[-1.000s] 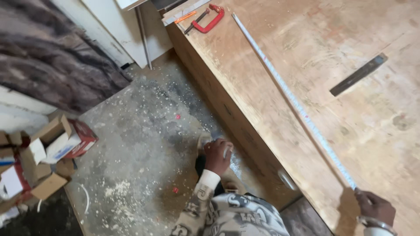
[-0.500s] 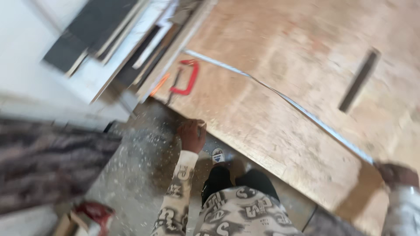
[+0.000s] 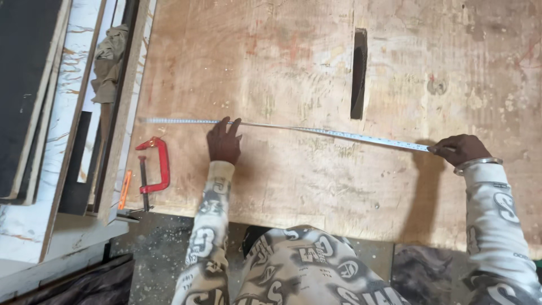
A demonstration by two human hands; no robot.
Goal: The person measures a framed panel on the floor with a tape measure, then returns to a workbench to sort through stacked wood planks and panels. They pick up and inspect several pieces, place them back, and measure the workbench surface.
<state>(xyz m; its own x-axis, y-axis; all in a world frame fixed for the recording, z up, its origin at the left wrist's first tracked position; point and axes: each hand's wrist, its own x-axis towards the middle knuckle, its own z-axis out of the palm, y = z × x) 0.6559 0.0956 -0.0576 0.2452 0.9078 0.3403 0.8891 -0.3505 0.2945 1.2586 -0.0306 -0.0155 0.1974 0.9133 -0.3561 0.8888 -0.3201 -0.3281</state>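
Observation:
A long pale measuring tape (image 3: 316,130) lies stretched across a wide plywood board (image 3: 293,68). My left hand (image 3: 224,141) rests flat on the board with its fingertips pressing the tape near its left part. My right hand (image 3: 458,149), with a metal bracelet at the wrist, pinches the tape's right end against the board. Both arms wear a patterned grey and cream sleeve.
A red C-clamp (image 3: 153,167) lies on the board's left corner beside an orange pencil-like tool (image 3: 125,190). A dark narrow slot (image 3: 358,73) cuts into the board. Stacked panels (image 3: 39,101) lean at the left. A dusty floor (image 3: 152,254) shows below the board's near edge.
My left hand has come up from beside my body onto the board and now presses the tape. The view has swung round over the board. The tape now lies flatter.

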